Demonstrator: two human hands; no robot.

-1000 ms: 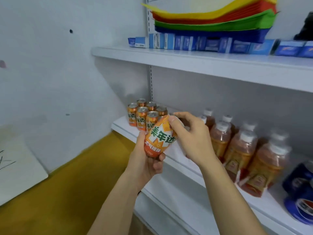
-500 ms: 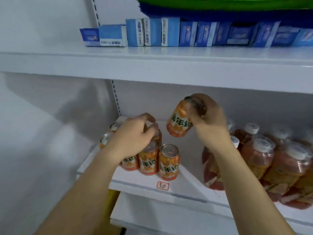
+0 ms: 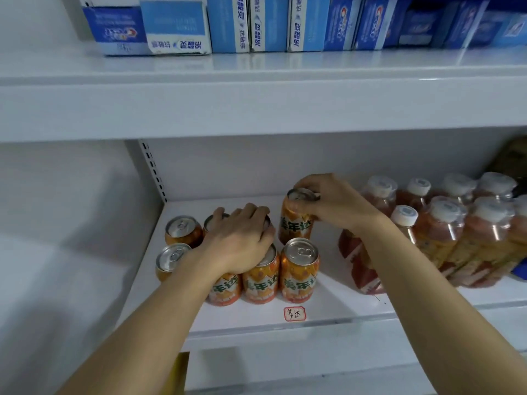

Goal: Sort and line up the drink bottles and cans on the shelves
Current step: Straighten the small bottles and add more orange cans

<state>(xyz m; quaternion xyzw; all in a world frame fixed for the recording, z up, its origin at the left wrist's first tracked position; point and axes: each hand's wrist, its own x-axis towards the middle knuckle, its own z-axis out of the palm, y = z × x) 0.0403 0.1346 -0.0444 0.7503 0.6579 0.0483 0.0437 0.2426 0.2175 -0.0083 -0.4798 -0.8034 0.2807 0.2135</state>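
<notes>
An orange can (image 3: pixel 296 220) is held upright at its rim by the right hand (image 3: pixel 339 203), whose fingers (image 3: pixel 306 182) are curled over the top, in the back row of a cluster of orange cans (image 3: pixel 299 269) on the white middle shelf (image 3: pixel 256 317); whether its base touches the shelf cannot be told. The left hand (image 3: pixel 242 238) is laid over the tops of the neighbouring cans, its fingers (image 3: pixel 253 210) bent down around one rim. A small handwritten label (image 3: pixel 295 313) is stuck to the shelf in front of the cans. The shelf unit is white, with a slotted upright (image 3: pixel 152 172) at the back left and a pale wall beside it. To the right, tea bottles (image 3: pixel 439 232) with white caps are grouped, partly hidden by the right forearm. On the upper shelf (image 3: pixel 256 109), blue toothpaste boxes (image 3: pixel 268 24) are lined up.
</notes>
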